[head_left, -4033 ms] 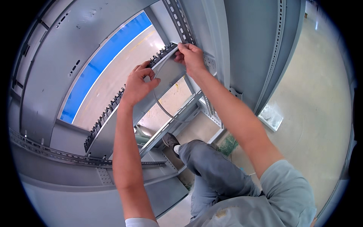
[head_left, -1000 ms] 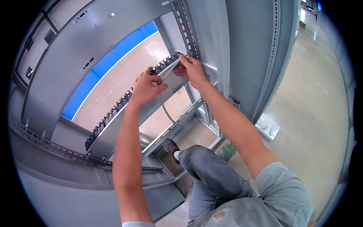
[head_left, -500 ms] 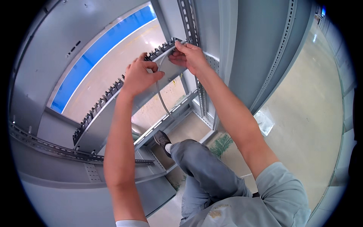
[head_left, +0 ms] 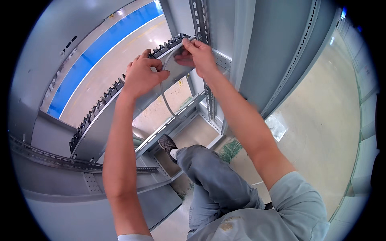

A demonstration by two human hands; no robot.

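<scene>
A thin grey flexible strip [head_left: 165,100] curves down from the upper edge of a grey metal plate [head_left: 98,136] inside a cabinet frame. At the plate's right end my right hand [head_left: 202,57] pinches the strip's upper part between thumb and forefinger, the other fingers curled below and slightly blurred. My left hand [head_left: 140,78] is closed at the plate's edge further left, with the strip passing by its thumb and forefinger. Black toothed holders [head_left: 96,110] line the plate's far side in a row; my left hand hides part of it. The strip's lower end dangles near a slotted rail.
Slotted uprights [head_left: 200,20] and a lower slotted rail [head_left: 161,130] frame the opening. A perforated rail [head_left: 60,160] crosses at the left. Tall grey panels [head_left: 277,40] stand on the right. My shoe [head_left: 167,146] is by the cabinet base. A clear plastic sheet [head_left: 277,127] lies on the floor.
The view has shifted slightly, moving the cabinet a little left in the picture. Both hands stay at the plate's edge, and the strip bows out more between them.
</scene>
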